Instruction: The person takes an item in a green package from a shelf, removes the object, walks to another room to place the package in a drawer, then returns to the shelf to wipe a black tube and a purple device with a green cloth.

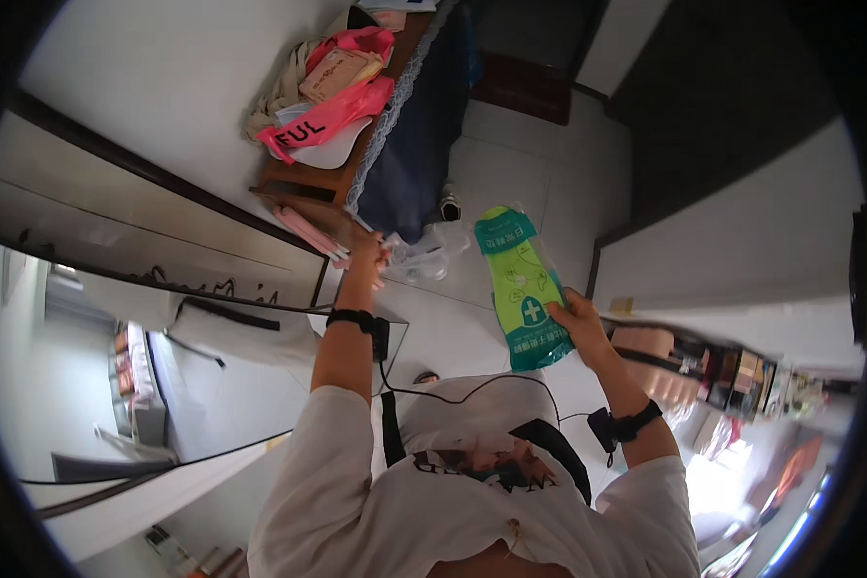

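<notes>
My right hand [581, 325] grips the lower right edge of a green and teal plastic package [524, 289], which looks like a pack of shoe insoles and bears a white cross and writing. My left hand [370, 253] is stretched forward beside the end of the wooden bench, with crumpled clear plastic [430, 253] at its fingers. Whether those fingers are closed on the plastic cannot be made out. Pink rod-like items [307, 231] lean by the bench end, just left of my left hand. Both wrists wear black straps with small boxes joined by a cable.
A wooden bench or cabinet [336, 178] with a lace-edged dark cloth [408, 170] carries a pink bag [332, 123] and a white cap [336, 148]. A shoe [450, 205] stands by the cloth. A dark red mat [524, 90] lies farther off. A mirror or glossy panel stands at left.
</notes>
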### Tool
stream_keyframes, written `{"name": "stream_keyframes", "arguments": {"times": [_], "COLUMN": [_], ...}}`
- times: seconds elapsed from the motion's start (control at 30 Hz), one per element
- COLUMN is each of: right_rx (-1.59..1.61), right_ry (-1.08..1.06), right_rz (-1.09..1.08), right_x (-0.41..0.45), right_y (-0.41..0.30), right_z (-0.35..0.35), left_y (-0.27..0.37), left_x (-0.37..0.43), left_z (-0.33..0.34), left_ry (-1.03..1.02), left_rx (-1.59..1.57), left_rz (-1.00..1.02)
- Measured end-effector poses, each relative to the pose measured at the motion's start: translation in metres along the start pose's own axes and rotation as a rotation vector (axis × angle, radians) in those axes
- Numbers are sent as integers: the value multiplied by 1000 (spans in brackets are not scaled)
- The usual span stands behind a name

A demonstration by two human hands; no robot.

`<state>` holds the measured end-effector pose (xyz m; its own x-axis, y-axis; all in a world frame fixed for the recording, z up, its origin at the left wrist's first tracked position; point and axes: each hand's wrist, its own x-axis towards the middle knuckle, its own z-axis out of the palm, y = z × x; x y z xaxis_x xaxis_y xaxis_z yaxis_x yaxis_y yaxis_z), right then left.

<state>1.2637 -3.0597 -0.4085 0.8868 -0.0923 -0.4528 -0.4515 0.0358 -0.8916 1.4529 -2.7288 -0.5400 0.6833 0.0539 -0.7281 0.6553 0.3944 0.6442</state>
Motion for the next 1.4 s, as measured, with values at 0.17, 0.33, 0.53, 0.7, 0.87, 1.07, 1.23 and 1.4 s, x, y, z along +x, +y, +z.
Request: {"name": "stream_keyframes", "arguments": {"times": [0.17, 0.33, 0.53, 0.7, 0.87, 1.07, 1.23, 1.4], "right_rx": [-220, -69, -139, -219, -180, -238, -284, -272], "right_ry": [-117, -262, -348, -397, -392, -495, -465, -501], "right_rz": [-54, 109, 162, 177, 233, 225, 215, 211], "right_x": [90, 142, 187, 212, 232, 246, 253, 261], "right_y": [-14, -25, -35, -46, -47, -67, -81, -88], "right_z": [-66, -99, -96, -74, -55, -23, -17, -35], "left_y": [-18, -16, -18, -40, -21, -51, -45, -100], "left_x": [62, 51, 50, 71, 60, 101, 80, 76], "left_z": [-19, 20, 63, 35, 68, 51, 63, 83], "left_ry": [275, 426, 914, 1051, 1070, 1182, 449, 74], "left_rx": [-335, -281, -142, -149, -176, -46, 255, 569], "left_rz": [191, 105, 267, 301, 250, 557, -1, 294]}}
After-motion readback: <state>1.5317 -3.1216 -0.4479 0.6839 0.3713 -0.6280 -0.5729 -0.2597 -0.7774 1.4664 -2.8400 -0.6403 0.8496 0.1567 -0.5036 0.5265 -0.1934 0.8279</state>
